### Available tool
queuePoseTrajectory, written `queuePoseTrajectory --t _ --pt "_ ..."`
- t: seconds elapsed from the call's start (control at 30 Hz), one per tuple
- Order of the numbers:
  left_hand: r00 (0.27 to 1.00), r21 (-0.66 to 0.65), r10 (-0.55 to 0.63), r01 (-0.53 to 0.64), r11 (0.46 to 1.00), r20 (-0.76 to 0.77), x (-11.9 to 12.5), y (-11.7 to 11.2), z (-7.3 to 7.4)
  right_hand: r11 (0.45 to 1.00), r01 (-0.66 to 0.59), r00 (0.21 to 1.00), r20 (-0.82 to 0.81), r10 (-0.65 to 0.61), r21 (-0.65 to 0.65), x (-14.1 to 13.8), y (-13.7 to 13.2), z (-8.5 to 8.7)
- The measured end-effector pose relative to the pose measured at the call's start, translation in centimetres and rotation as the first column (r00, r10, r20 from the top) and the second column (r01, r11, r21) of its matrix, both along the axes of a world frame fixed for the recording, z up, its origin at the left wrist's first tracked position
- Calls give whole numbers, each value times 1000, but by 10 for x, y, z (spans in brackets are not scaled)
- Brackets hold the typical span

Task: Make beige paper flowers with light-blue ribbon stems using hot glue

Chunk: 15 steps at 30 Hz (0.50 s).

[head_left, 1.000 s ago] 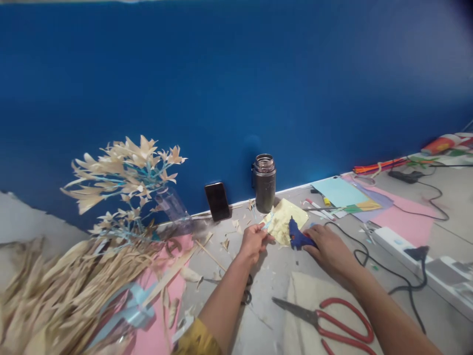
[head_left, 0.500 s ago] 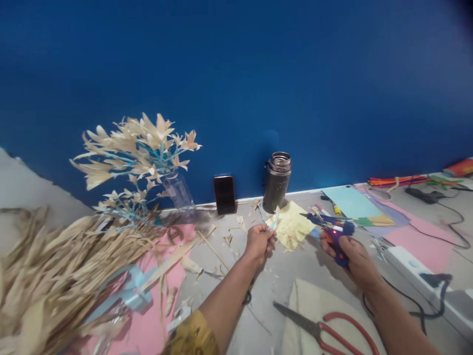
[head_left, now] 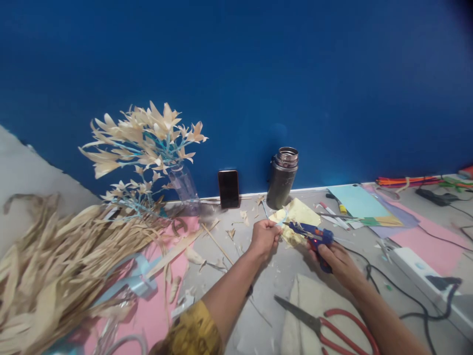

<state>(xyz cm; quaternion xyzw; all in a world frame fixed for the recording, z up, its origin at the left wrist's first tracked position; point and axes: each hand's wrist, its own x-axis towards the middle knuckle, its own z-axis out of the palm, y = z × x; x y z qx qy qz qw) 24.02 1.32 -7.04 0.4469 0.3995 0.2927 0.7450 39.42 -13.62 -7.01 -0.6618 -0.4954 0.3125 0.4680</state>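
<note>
My left hand (head_left: 265, 238) pinches a thin stem (head_left: 265, 211) with a small dried-husk flower at its tip. A narrow light blue strip (head_left: 283, 218) stands up from the same fingertips. My right hand (head_left: 337, 264) is closed round the handle of a blue hot glue gun (head_left: 314, 233), its red light lit. The gun's nozzle points left, right by my left fingertips and the blue strip; whether it touches cannot be told. Under the nozzle lies a crumpled yellow paper (head_left: 305, 214). Red-handled scissors (head_left: 318, 324) rest open on a folded cloth (head_left: 301, 301), below my hands.
Behind stand an open dark flask (head_left: 282, 180), a phone (head_left: 228, 189) and a clear bottle (head_left: 184, 185) of husk flowers (head_left: 148, 133). Dried husks (head_left: 88, 251) heap on the left. A power strip (head_left: 421, 268) and cords lie right, near coloured sheets (head_left: 362, 199).
My right hand has brought the glue gun left, so its nozzle is now by my left fingertips. My left hand still pinches the stem. The view has shifted slightly.
</note>
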Motion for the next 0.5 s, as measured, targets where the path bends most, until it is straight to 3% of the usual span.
queuePoseTrajectory --t 0.5 --pt "994 212 92 -78 974 -54 0 -3 6 998 45 979 199 -37 -32 -3 2 4"
